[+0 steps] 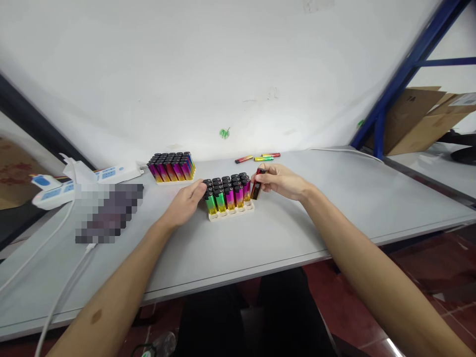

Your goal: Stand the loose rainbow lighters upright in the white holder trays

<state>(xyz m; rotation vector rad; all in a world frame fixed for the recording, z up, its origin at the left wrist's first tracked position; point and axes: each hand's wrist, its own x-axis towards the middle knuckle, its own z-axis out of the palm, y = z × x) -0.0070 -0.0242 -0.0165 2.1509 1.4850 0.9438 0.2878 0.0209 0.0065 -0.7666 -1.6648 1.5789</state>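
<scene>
A cream tray [232, 213] stands before me with rows of upright lighters [229, 198], green, purple and gold with black tops. Some holes along its front edge hold no lighter. My left hand [186, 202] is closed against the tray's left end, fingers by the end lighters; part of its grip is hidden. Between the thumb and fingers of my right hand [278, 179] is a dark red and black lighter [257, 184], tilted slightly, at the tray's right end. Whether its base touches the tray I cannot tell.
A second tray of lighters [173, 168] stands at the back left. Several loose lighters [263, 158] lie by the wall. Power strips [111, 173], a blurred dark device [111, 210] and white cables [70, 282] occupy the left side. Cardboard boxes [420, 119] stand beyond the blue frame [379, 129].
</scene>
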